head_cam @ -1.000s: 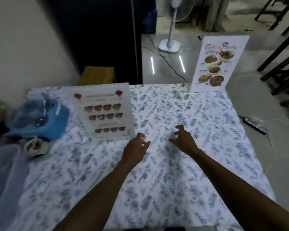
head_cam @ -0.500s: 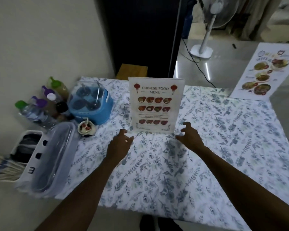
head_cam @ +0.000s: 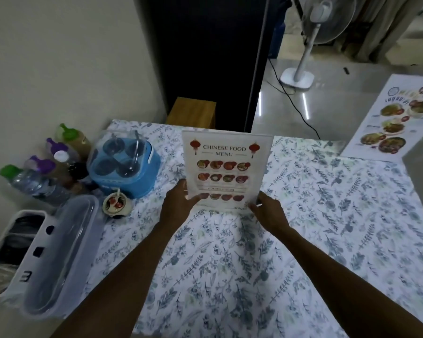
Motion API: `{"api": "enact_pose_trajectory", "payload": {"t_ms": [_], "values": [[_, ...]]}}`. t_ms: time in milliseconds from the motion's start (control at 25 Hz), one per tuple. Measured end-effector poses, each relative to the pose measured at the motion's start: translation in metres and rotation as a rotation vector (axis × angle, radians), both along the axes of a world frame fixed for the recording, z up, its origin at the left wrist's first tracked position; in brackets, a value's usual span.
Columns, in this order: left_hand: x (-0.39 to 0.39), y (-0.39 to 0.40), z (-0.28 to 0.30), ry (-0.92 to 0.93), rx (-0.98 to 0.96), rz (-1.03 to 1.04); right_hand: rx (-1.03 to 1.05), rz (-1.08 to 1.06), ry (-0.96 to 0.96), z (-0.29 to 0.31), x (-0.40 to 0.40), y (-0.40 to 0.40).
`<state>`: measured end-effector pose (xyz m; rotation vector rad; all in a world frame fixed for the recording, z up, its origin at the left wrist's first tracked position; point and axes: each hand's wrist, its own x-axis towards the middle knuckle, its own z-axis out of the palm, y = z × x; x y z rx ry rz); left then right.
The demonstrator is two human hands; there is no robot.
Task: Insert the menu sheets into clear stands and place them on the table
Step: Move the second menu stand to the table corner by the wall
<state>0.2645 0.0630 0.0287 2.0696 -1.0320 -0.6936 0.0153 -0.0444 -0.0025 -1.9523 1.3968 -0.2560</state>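
My left hand [head_cam: 178, 203] and right hand [head_cam: 266, 211] pinch the lower corners of the menu stand [head_cam: 226, 167], upright on the flowered surface [head_cam: 303, 215]; placing step, I reckon: next, square it and let go

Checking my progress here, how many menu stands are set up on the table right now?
2. The Chinese food menu stand is mid-table, held by left hand and right hand; the other menu stand sits at the far right corner.
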Motion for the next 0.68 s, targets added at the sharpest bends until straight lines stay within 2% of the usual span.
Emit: {"api": "enact_pose_trajectory", "payload": {"t_ms": [240,520,680], "values": [[-0.003,-0.002,-0.009,-0.01,-0.039,0.047,0.004,0.006,-0.004,0.001,0.002,0.004],[0.005,-0.004,-0.009,-0.076,-0.013,-0.018,0.0,-0.056,0.019,0.003,0.003,0.005],[0.024,-0.005,-0.012,-0.104,-0.026,-0.132,-0.037,-0.146,0.013,0.002,0.012,0.013]]}}
